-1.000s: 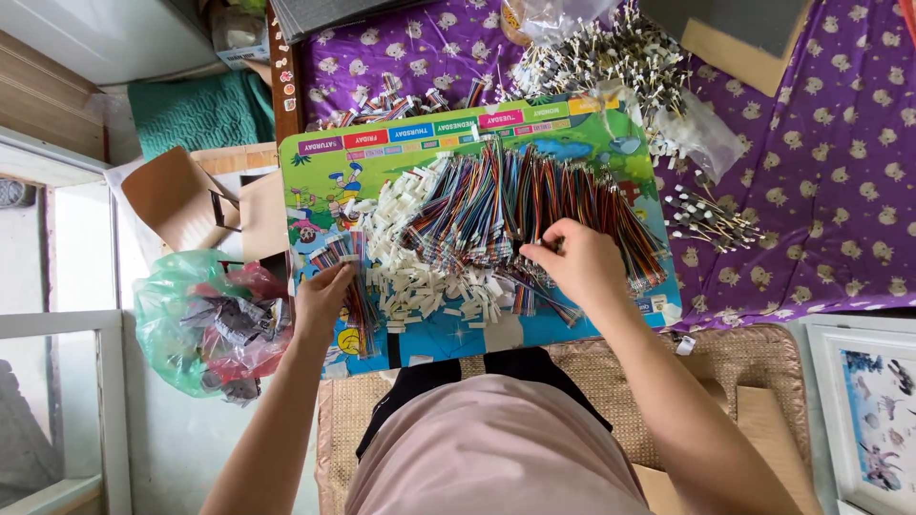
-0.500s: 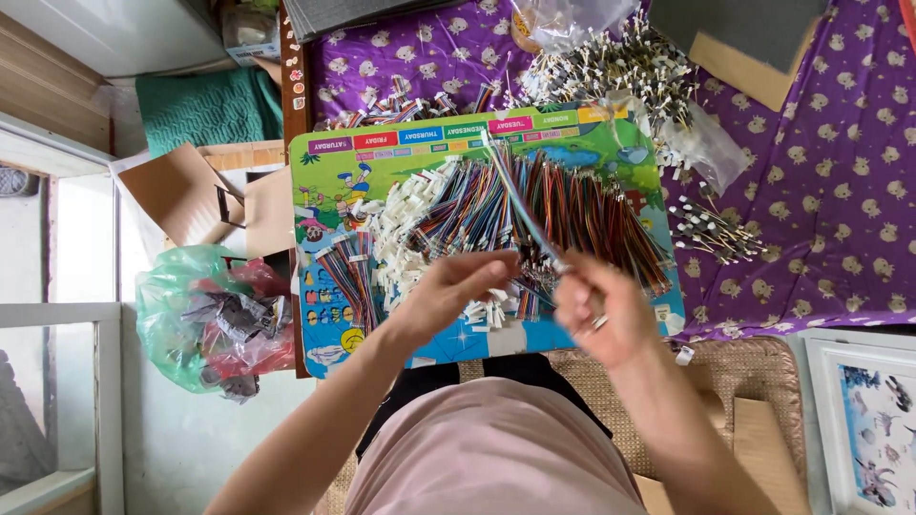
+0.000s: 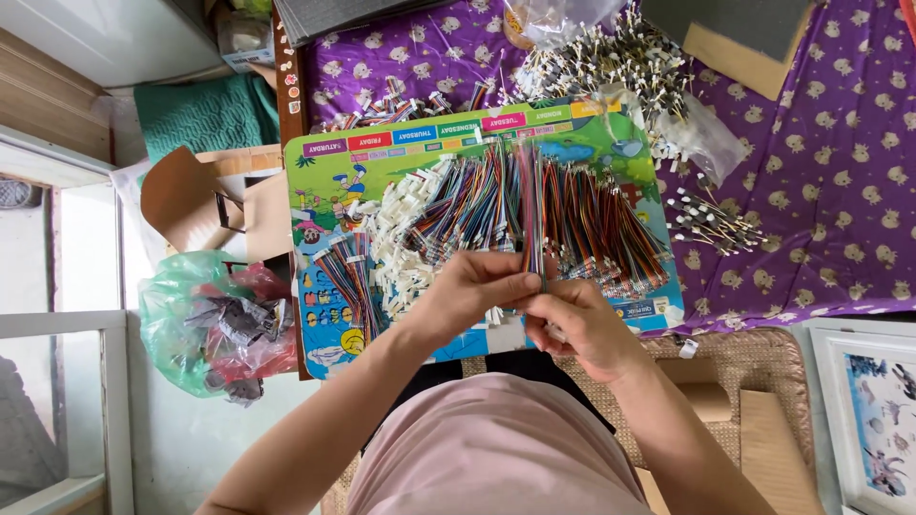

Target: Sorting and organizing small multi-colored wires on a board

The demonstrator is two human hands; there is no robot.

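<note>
Centrally, the left hand (image 3: pixel 472 291) and right hand (image 3: pixel 577 324) met, both pinching a multicoloured wire bundle (image 3: pixel 532 215) that rose over the colourful board (image 3: pixel 401 143) heaped with wires.
</note>
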